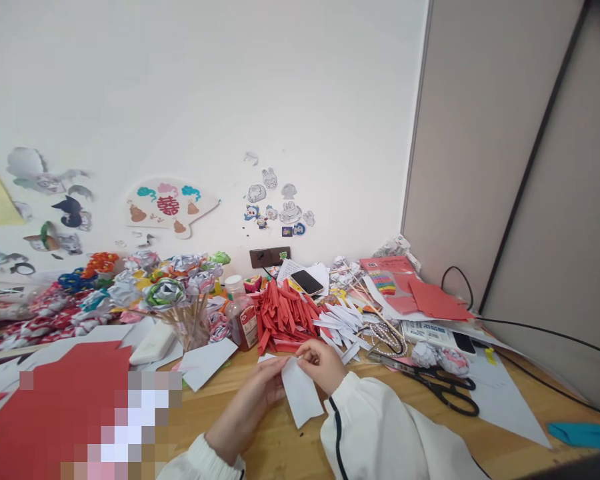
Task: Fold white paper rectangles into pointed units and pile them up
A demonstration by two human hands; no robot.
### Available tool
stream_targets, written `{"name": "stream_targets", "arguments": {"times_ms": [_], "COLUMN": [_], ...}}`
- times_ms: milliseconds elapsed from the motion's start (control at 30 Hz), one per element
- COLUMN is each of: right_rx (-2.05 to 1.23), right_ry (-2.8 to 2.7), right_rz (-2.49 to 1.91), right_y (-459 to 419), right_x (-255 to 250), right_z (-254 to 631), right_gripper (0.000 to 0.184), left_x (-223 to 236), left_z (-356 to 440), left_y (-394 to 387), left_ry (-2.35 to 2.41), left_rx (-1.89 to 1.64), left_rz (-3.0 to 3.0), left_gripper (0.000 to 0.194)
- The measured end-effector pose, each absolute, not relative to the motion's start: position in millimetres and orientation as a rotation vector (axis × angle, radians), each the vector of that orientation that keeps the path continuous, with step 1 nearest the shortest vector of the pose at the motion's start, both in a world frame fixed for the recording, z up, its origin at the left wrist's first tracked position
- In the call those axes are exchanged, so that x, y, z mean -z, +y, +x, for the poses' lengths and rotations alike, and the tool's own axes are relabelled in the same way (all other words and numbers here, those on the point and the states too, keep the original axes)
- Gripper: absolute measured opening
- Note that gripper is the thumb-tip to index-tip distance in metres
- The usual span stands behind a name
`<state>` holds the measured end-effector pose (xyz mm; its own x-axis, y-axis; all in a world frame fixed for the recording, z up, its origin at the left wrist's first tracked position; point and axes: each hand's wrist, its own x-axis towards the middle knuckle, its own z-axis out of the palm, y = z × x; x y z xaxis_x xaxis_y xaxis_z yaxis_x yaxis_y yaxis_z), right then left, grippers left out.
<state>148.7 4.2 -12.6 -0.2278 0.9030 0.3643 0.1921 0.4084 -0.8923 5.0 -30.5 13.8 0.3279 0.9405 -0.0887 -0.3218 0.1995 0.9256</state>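
Paper strip (303, 395), white, in two hands at the desk's (280, 457) near middle.
Right hand (325, 365) pinches the far end between thumb and fingers; left hand (257, 397) lies against the left edge, its exact grip unclear, seemingly to keep the paper from shifting. Red folded strips (286, 313) lie heaped just beyond, white strips (343, 322) beside them, apparently sorted by colour; black-handled scissors (430, 383) rest right, clear of the hands.

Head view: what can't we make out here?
All in the head view:
- Left hand: some fingertips, hidden behind the white paper.
- Red sheet: lower right part masked by pixelation; left side cut off by the frame edge.
- Jar label: print too small to read.
- Blue piece: right end cut off by the frame edge.
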Motion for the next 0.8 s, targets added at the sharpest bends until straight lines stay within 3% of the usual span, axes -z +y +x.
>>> {"name": "stream_targets", "arguments": {"times_ms": [400,800], "right_rx": [-0.975,-1.066], "right_ry": [-1.686,-1.606], "right_rz": [-0.898,-0.854], "right_y": [1.7,1.6], "right_x": [10.6,5.7], "right_z": [147.2,149.7], "right_gripper": [0.011,0.010], "left_x": [-6.4,-15.6], "left_z": [4.6,7.5], "left_y": [-20.0,-33.2], "left_ry": [0.965,0.766], "left_rx": [-1.030,-0.996], "left_rz": [1.055,0.961], "left_gripper": [0.026,0.025]}}
